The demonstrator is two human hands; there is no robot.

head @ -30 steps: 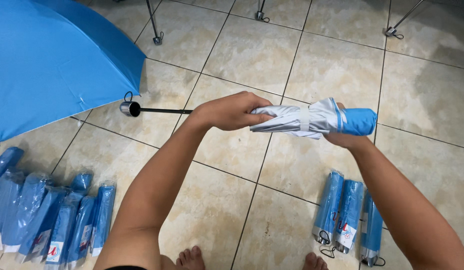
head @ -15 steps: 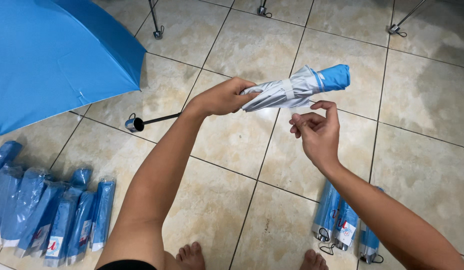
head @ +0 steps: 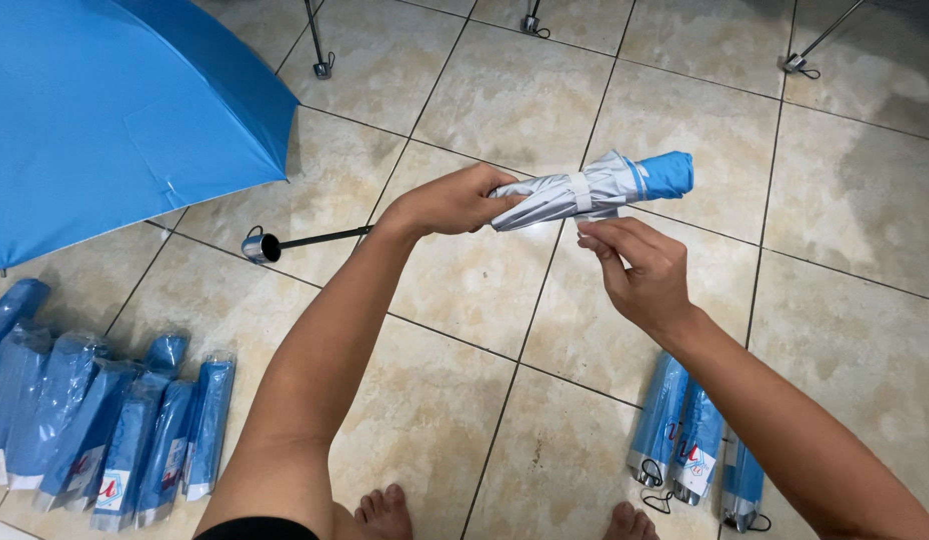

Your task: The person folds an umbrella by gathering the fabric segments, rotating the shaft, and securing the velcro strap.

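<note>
A folded umbrella (head: 585, 190), silver-grey with a blue end, is held level above the tiled floor. My left hand (head: 450, 203) grips its near end. My right hand (head: 640, 275) is just below the umbrella's middle, thumb and fingers pinched together at the white strap that wraps the folds. The blue end points to the right.
An open blue umbrella (head: 105, 110) lies at the upper left, its black handle (head: 265, 246) on the floor. Several wrapped blue umbrellas (head: 115, 430) lie at lower left, three more (head: 695, 440) at lower right. My bare toes (head: 385, 510) show at the bottom edge.
My right hand let go of the umbrella's blue end and dropped below it, then rose to pinch at the strap. The umbrella tilted up slightly in my left hand.
</note>
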